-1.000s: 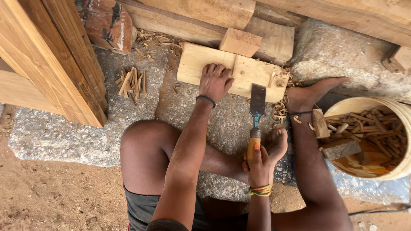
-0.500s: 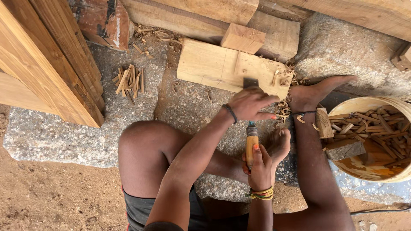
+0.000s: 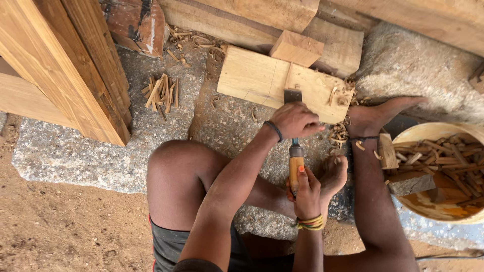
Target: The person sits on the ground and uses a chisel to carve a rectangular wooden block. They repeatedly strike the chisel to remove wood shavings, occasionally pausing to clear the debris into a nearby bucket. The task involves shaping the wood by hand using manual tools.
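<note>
An outdoor woodworking yard: timber beams, wood shavings, stone slab, dirt ground.

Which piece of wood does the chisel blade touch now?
The flat pale board on the stone, under the chisel; the small block lies behind it, untouched.

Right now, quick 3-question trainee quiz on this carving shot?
1. True or false: the chisel blade touches the board.
2. Which hand grips the chisel's handle? A) left B) right
3. What fills the bucket at the right?

Key:
1. True: its tip sits on the board's near edge.
2. B: the right hand holds the orange handle; the left hand wraps the blade.
3. Wood scraps.
</note>
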